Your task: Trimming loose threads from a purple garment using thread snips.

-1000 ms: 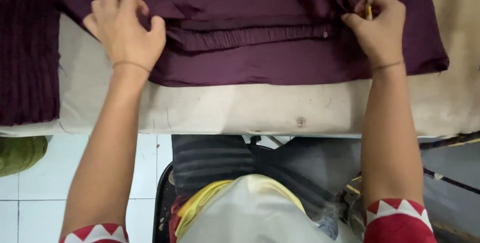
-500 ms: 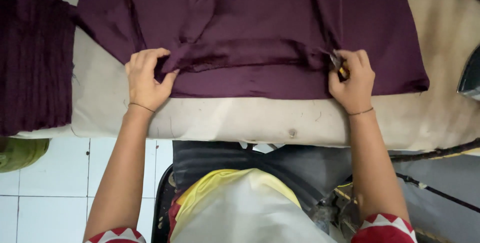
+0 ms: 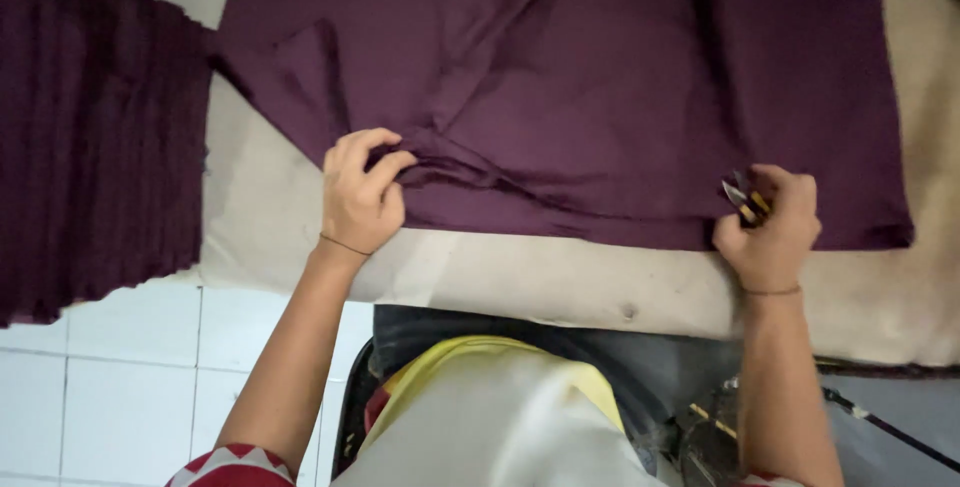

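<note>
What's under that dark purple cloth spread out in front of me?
The purple cloth lies on a beige padded table, bare along its near edge. The left hand pinches a fold; the right hand holds small snips. Anything beneath the cloth is covered.

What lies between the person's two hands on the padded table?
In the head view, only the dark purple fabric, its hem edge flat on the beige padded table, spans from left hand to right hand.

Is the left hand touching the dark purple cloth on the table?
Touching. The head view shows the left hand pinching a fold of the purple cloth between its fingers.
</note>
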